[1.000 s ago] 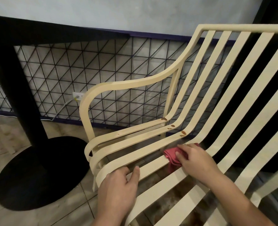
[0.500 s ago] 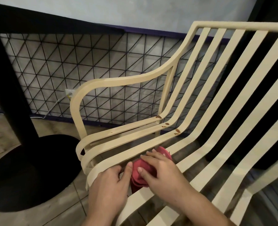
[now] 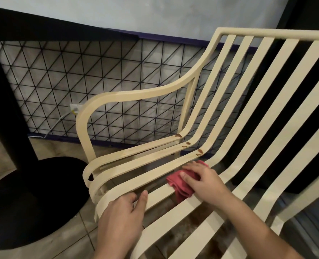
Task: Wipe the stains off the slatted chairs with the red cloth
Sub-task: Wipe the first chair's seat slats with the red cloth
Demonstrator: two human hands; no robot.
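Slippage is the main risk: the red cloth [image 3: 181, 186] lies on a seat slat of the slatted chair [image 3: 162, 193] with one fold drooping into the gap beside it, so a careless stroke could push it through to the floor [image 3: 84, 245]. The right hand [image 3: 205, 182] lies flat on the cloth, fingers fairly straight and pressing. The left hand [image 3: 121, 221] curls over the front ends of the slats, thumb along one, bracing the frame; if it lets go, the chair may skid under the rubbing. The brown stains [image 3: 199, 151] sit on slats to the left of the cloth, near the bend, and are easily missed. Count: one chair, one cloth, two hands, roughly six spots, five at the bend and one nearer the front
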